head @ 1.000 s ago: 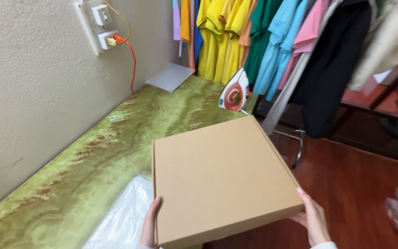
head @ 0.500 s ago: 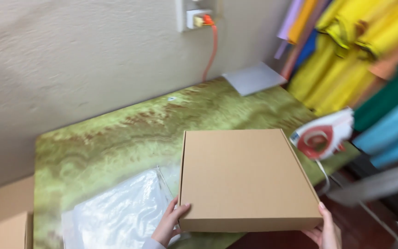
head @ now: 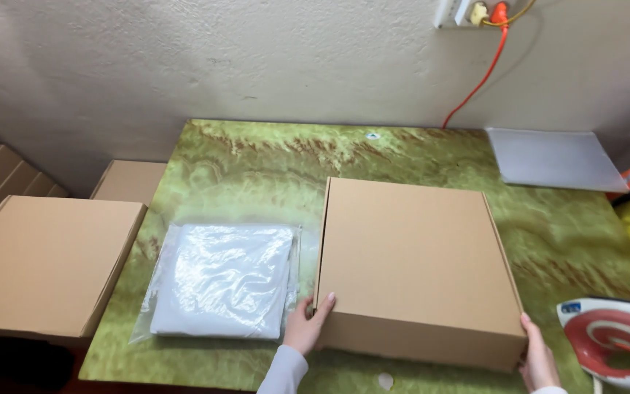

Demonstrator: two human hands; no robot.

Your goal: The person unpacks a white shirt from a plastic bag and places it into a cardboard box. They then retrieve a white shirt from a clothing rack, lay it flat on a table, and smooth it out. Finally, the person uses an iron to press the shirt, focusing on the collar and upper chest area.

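A flat brown cardboard box (head: 413,259), closed, lies on the green marbled table (head: 257,164). My left hand (head: 306,327) grips its near left corner, thumb on top. My right hand (head: 539,359) holds the near right corner. Left of the box, touching my left hand's side, lies a folded white garment in a clear plastic bag (head: 222,281).
Another closed brown box (head: 41,263) sits off the table's left edge, with more boxes (head: 129,181) stacked behind it. A red and white iron (head: 616,338) stands at the near right. A clear plastic sheet (head: 555,158) lies far right. An orange cord (head: 479,80) hangs from the wall socket.
The view has swung left and down. The box has come down flat onto the table beside the bagged garment, and both hands stay on its near corners.
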